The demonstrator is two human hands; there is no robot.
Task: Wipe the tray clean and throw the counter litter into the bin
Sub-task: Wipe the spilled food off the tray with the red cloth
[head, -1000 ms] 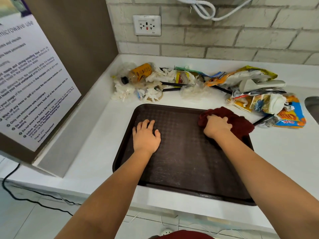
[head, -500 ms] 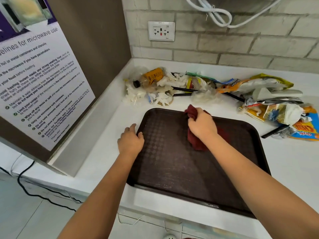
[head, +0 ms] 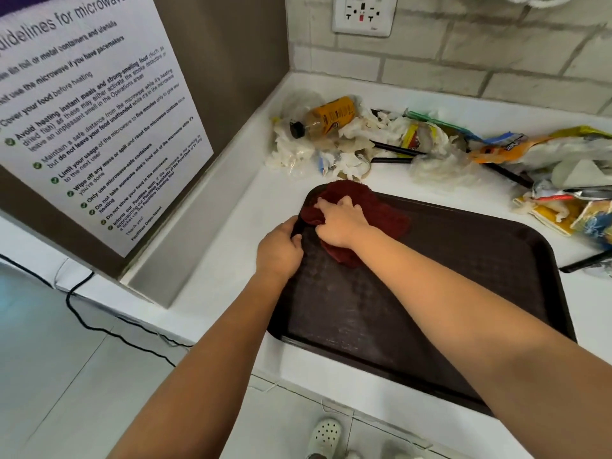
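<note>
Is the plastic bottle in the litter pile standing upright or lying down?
Lying down. The bottle rests on its side among crumpled wrappers, its dark cap pointing at the wall panel on the left.

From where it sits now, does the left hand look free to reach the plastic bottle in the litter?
Probably yes. The left hand grips the tray's left rim; bare counter lies between it and the bottle, which lies atop the litter.
</note>
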